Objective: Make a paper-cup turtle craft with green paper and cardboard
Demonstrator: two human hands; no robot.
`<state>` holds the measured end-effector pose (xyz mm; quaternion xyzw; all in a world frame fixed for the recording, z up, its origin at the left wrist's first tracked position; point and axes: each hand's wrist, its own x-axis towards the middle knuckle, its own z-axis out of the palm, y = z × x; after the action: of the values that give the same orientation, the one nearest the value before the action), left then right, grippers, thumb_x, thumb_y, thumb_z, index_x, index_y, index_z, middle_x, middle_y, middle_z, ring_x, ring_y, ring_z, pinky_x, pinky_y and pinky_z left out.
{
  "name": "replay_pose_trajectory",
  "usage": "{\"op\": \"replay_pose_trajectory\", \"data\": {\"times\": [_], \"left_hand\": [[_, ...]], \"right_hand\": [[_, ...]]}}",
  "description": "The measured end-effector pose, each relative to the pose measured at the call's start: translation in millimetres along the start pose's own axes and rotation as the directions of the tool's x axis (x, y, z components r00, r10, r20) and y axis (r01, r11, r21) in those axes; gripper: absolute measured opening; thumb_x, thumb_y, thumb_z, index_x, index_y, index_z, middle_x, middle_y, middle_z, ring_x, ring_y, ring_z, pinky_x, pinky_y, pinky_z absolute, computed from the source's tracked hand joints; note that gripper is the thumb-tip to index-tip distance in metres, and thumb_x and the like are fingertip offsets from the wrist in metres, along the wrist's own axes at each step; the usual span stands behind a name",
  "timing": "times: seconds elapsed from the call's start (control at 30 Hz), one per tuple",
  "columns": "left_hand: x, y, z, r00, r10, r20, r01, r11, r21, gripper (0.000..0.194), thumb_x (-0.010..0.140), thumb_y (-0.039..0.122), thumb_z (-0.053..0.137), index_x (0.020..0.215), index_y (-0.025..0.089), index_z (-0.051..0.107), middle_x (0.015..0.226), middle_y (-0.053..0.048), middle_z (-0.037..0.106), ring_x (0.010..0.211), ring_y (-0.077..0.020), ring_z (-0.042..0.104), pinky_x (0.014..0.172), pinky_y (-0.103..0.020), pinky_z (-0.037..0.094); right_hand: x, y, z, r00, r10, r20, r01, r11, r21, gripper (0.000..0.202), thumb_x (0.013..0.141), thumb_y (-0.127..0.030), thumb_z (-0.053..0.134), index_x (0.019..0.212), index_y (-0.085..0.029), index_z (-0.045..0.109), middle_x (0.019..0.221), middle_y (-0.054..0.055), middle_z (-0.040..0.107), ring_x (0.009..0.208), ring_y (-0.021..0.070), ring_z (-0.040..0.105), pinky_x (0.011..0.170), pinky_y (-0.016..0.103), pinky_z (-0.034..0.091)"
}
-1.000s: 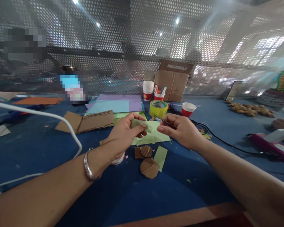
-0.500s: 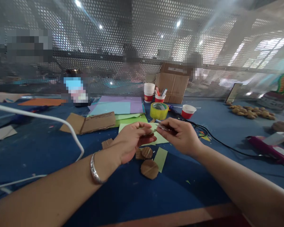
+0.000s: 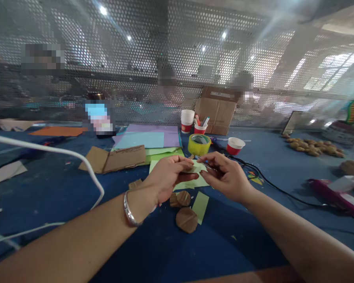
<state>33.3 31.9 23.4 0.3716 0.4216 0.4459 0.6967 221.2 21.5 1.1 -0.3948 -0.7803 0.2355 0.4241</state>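
Note:
My left hand (image 3: 172, 175), with a silver bangle on its wrist, is closed around a small piece of light green paper (image 3: 195, 168). My right hand (image 3: 226, 175) faces it, thumb and fingers closed on a slim grey-blue, pen-like thing (image 3: 205, 162), mostly hidden by the fingers. Beneath both hands lies a larger pale green sheet (image 3: 153, 165). Closer to me rest a round cardboard disc (image 3: 186, 220), a smaller disc (image 3: 183, 198) on a cardboard scrap (image 3: 174, 200), and a green paper strip (image 3: 201, 208).
Behind my hands stand yellow tape (image 3: 199, 145), a paper cup (image 3: 235, 146), stacked cups (image 3: 187, 118) and a cup of markers (image 3: 200, 128). Folded cardboard (image 3: 125, 158) and coloured sheets (image 3: 141, 140) lie left. A black cable (image 3: 279, 186) runs right; a white cable (image 3: 61, 151) crosses the left.
The view has tilted up slightly, so things sit lower. My right hand's fingers have loosened and lifted a little, and more of the green paper shows at my left fingertips.

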Motion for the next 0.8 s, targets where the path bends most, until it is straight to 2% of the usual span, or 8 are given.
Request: {"op": "replay_pose_trajectory", "data": {"times": [0.1,0.27,0.33,0.43,0.53,0.63,0.8], "left_hand": [[2,-3,-4.1,1.000,-0.026,0.010,0.026,1.000,0.006,0.012,0.079,0.003,0.069,0.072,0.012,0.067,0.070,-0.004,0.069,0.062,-0.0125,0.069,0.072,-0.027,0.058],[0,-2,-10.8,0.997,-0.049,0.067,0.048,0.999,0.011,0.009,0.084,0.020,0.072,0.080,0.012,0.070,0.072,-0.006,0.070,0.067,-0.0156,0.069,0.068,-0.028,0.056],[-2,-1,-12.5,0.992,-0.043,0.119,0.041,0.999,0.020,0.016,0.078,0.025,0.080,0.085,0.013,0.072,0.079,-0.005,0.071,0.072,-0.0159,0.069,0.069,-0.028,0.055],[-1,-5,-12.5,0.987,0.020,0.158,-0.021,1.000,0.002,0.032,0.064,0.019,0.090,0.092,0.017,0.073,0.089,-0.001,0.071,0.082,-0.0124,0.066,0.076,-0.024,0.053],[3,-11,-10.0,0.985,0.124,0.118,-0.126,0.992,0.010,0.030,0.064,0.019,0.090,0.089,0.019,0.073,0.086,0.002,0.071,0.081,-0.0099,0.062,0.078,-0.022,0.049],[10,-12,-9.4,0.981,0.189,0.048,-0.192,0.979,0.068,0.018,0.071,0.025,0.086,0.080,0.018,0.071,0.080,0.001,0.070,0.079,-0.0116,0.062,0.073,-0.023,0.049],[17,1,-18.9,0.994,0.108,0.008,-0.108,0.978,0.178,0.020,0.075,0.029,0.082,0.086,0.015,0.072,0.083,-0.003,0.073,0.080,-0.0156,0.066,0.071,-0.027,0.050]], "right_hand": [[1,3,5,1.000,-0.004,-0.010,0.004,1.000,0.002,0.009,0.090,-0.023,0.062,0.097,-0.018,0.065,0.081,0.001,0.062,0.068,0.0110,0.053,0.064,0.023,0.043],[9,1,9,0.979,0.172,-0.106,-0.154,0.975,0.160,0.014,0.090,-0.030,0.065,0.089,-0.017,0.064,0.069,-0.003,0.052,0.059,0.0085,0.041,0.053,0.022,0.033],[11,2,11,0.959,0.257,-0.122,-0.211,0.930,0.302,0.016,0.088,-0.033,0.067,0.086,-0.017,0.062,0.067,-0.005,0.049,0.056,0.0075,0.038,0.051,0.022,0.031],[12,3,16,0.917,0.389,-0.083,-0.291,0.799,0.526,0.021,0.085,-0.036,0.071,0.087,-0.019,0.059,0.060,-0.009,0.041,0.048,0.0057,0.029,0.045,0.022,0.023],[13,4,20,0.889,0.457,-0.030,-0.341,0.705,0.621,0.025,0.082,-0.038,0.074,0.087,-0.019,0.058,0.059,-0.010,0.037,0.046,0.0050,0.024,0.043,0.023,0.017],[14,3,20,0.890,0.456,0.009,-0.362,0.695,0.621,0.026,0.083,-0.039,0.075,0.088,-0.018,0.059,0.060,-0.009,0.036,0.048,0.0047,0.022,0.043,0.023,0.016],[16,5,12,0.896,0.432,0.101,-0.397,0.681,0.615,0.036,0.091,-0.053,0.064,0.087,-0.018,0.058,0.062,-0.009,0.028,0.050,0.0055,0.019,0.044,0.023,0.012]]}}
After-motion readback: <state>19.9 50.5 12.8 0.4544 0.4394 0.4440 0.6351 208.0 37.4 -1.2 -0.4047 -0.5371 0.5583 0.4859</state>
